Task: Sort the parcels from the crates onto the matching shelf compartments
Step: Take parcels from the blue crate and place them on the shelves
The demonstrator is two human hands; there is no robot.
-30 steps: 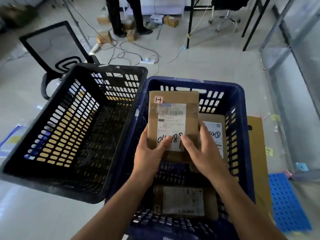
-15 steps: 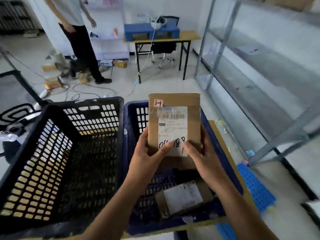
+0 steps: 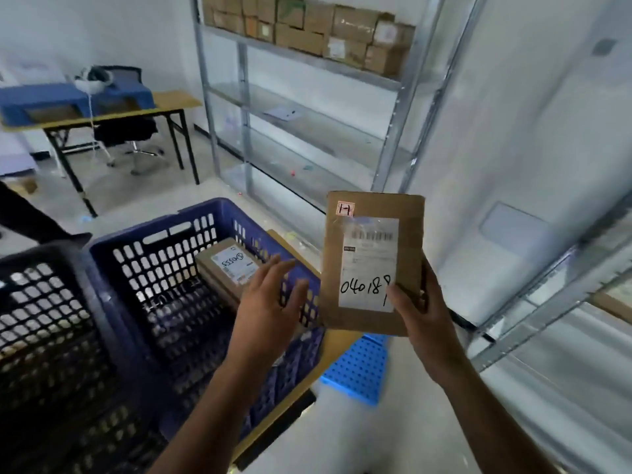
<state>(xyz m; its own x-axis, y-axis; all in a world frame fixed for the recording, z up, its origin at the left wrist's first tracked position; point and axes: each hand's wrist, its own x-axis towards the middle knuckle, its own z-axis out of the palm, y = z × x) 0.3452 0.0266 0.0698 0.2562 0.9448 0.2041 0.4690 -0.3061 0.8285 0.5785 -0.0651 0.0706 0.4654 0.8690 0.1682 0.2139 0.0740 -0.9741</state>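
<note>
**Two crates on the left, one parcel held up on the right**

Two plastic crates stand side by side at the near left. The black crate (image 3: 51,336) is furthest left, and its inside is too dark to tell what it holds. Touching its right side is the blue crate (image 3: 154,254), with a brown box (image 3: 227,268) lying flat against its far wall, label up.

The left hand (image 3: 266,313) hovers over the blue crate's right rim, fingers loosely spread and holding nothing.

Just right of it, the parcel (image 3: 371,265) is in the air, clear of both crates. It stands upright with its long axis running top to bottom and its labelled face towards the camera. A small pink tag sits at its top left corner, with handwritten digits low on the white label. The right hand (image 3: 420,316) grips its lower right corner, thumb on the front and fingers behind.

Behind it rises a metal shelf rack (image 3: 307,59), with cardboard boxes (image 3: 307,29) packed on the top level.
</note>
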